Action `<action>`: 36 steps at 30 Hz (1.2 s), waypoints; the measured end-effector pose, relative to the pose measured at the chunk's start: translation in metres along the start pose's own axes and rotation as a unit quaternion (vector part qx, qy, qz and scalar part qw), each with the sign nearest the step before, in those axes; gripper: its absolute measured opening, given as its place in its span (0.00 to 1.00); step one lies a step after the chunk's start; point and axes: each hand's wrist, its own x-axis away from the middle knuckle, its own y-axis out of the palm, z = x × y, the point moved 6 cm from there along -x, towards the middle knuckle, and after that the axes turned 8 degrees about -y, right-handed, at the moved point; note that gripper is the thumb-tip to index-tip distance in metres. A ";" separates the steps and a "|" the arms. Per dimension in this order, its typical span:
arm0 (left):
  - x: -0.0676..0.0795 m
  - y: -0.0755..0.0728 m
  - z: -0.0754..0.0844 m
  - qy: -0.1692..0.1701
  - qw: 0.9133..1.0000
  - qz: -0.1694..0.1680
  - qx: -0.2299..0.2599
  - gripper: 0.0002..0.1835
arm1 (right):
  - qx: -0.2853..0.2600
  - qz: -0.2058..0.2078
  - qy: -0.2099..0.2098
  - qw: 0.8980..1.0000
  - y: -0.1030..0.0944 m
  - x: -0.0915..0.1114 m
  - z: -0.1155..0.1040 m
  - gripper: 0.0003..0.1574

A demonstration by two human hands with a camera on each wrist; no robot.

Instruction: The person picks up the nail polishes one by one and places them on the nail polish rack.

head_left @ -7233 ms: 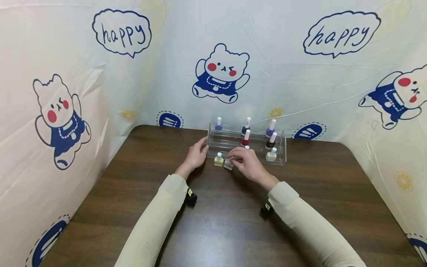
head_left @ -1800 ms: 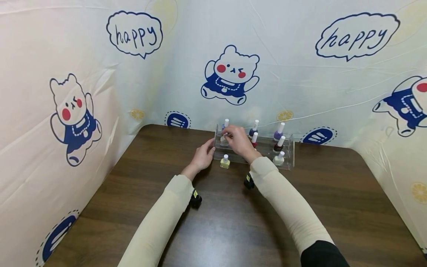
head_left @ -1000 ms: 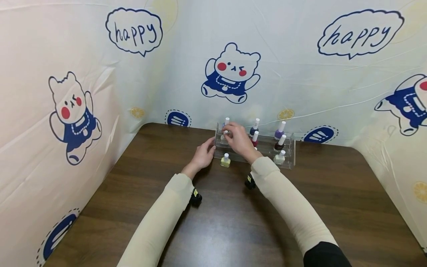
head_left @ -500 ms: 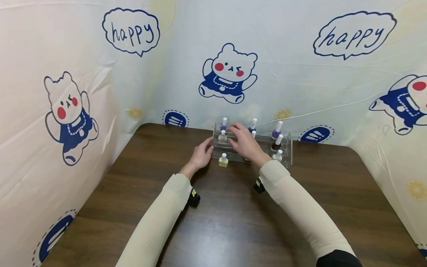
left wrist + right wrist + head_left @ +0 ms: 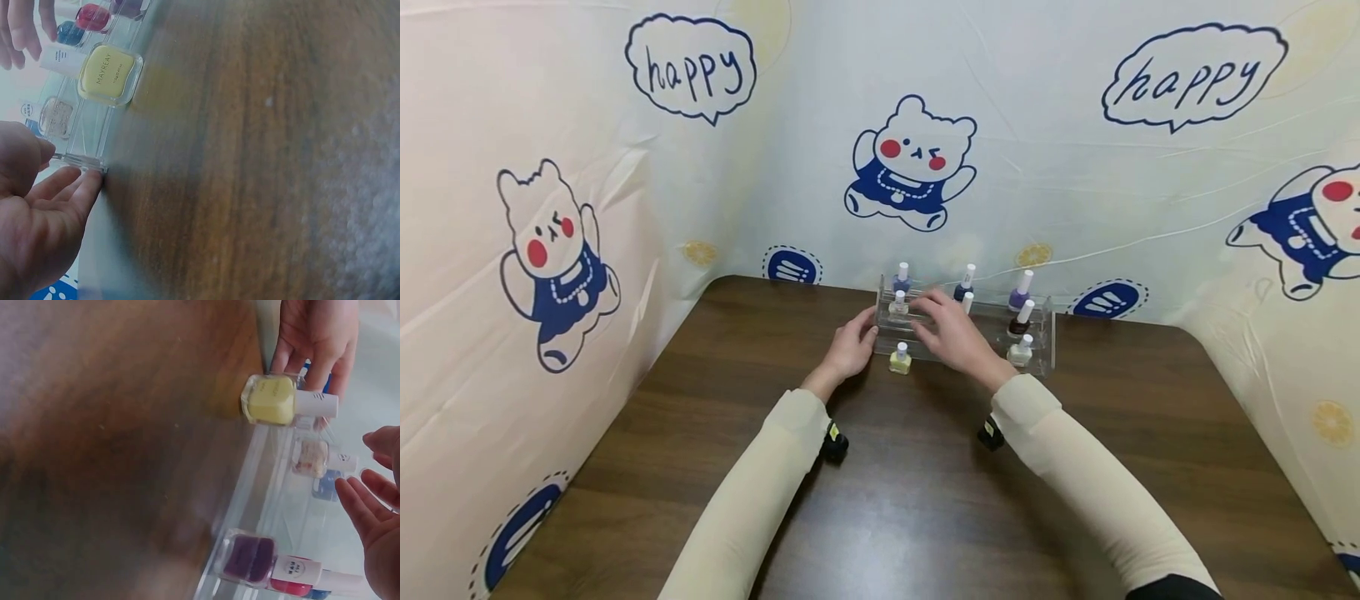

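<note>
A clear tiered display rack (image 5: 925, 353) stands at the back of the table. My left hand (image 5: 848, 348) holds its left end, thumb and fingers about the end panel in the left wrist view. My right hand (image 5: 957, 335) hovers over the rack with parted, relaxed fingers and nothing between them. Just left of those fingers, a clear nail polish bottle (image 5: 898, 305) with a white cap stands on the middle tier. A yellow nail polish bottle (image 5: 900, 360) stands in front of the rack's left part. Behind my right hand, the red bottle (image 5: 94, 17) is mostly hidden in the head view.
Blue (image 5: 902, 279), dark blue (image 5: 964, 288) and purple (image 5: 1018, 296) polish bottles stand on the top tier. A dark bottle (image 5: 1019, 323) and a pale one (image 5: 1020, 353) stand at the right. A dark purple bottle (image 5: 250, 557) shows low in the right wrist view. Printed cloth (image 5: 1045, 192) hangs behind.
My right hand brought the clear bottle from beside the yellow one up to the middle tier, let go of it and drew back to the right. My left hand stays at the rack.
</note>
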 end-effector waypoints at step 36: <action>0.002 -0.001 0.002 0.005 1.000 -0.004 0.012 0.27 | -0.106 0.041 -0.007 0.993 0.042 0.021 -0.011 0.07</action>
